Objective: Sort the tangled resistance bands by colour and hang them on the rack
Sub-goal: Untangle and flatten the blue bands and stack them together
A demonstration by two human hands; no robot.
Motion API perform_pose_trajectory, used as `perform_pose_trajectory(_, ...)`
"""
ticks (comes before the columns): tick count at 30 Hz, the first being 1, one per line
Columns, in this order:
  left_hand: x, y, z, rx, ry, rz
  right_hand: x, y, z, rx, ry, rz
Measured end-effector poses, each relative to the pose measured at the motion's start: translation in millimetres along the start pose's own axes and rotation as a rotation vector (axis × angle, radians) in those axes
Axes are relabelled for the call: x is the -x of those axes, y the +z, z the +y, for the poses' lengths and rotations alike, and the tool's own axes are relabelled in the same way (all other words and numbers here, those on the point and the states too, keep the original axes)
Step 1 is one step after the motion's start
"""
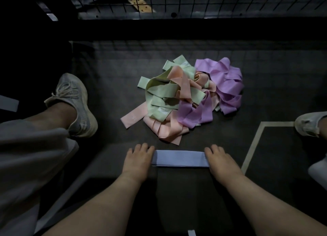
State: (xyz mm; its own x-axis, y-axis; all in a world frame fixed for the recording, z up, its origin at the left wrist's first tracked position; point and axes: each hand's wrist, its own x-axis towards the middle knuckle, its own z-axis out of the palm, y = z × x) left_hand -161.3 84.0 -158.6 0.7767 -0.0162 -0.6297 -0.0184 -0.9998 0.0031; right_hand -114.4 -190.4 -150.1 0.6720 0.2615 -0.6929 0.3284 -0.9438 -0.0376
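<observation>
A flat blue band (179, 158) is held taut just above the dark floor, between my two hands. My left hand (138, 157) grips its left end and my right hand (221, 159) grips its right end, with the fingers of both curled down over the band. Just beyond lies the tangled pile: green bands (164, 92) on the left, pink bands (168, 129) through the middle and front, and purple bands (224, 83) on the right, all interwoven.
A black wire grid rack (194, 1) stands at the far edge of the floor. My left shoe (76, 101) and right shoe (307, 124) flank the pile. A pale tape line (254, 143) marks the floor at right. A small blue strip (192, 233) lies near the bottom edge.
</observation>
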Motion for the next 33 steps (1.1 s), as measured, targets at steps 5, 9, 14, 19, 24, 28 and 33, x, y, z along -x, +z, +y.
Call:
perform_pose_trajectory(5, 1.1, -3.0, -1.3, 0.045, -0.028, -0.057, 1.5, 3.1, 0.5, -0.013, -0.007, -0.003)
perform_pose_trajectory(9, 8.5, -2.8, -0.2, 0.38, -0.202, -0.13, 10.2, 7.2, -2.4, -0.234, 0.208, 0.05)
perform_pose_trajectory(14, 14.3, -2.5, 10.9, 0.815, -0.707, 0.042, 10.5, 2.3, -22.6, -0.88, 0.801, 0.026)
perform_pose_trajectory(19, 10.9, -7.5, 20.5, 0.911, -0.71, -0.017, 7.7, -0.6, -37.7, -0.878, 0.792, -0.032)
perform_pose_trajectory(24, 7.0, -11.3, 16.2, 0.779, -0.733, 0.054, 4.3, -7.7, -23.6, -0.882, 0.894, 0.136)
perform_pose_trajectory(28, -22.2, -44.5, 26.2, 0.656, -0.521, 0.227, -29.8, -42.2, -7.8, -0.983, 0.667, 0.336)
perform_pose_trajectory(33, -69.3, -82.5, 57.7, 0.58, -0.186, 0.062, -80.1, -99.1, 1.3, -1.013, 0.352, 0.278)
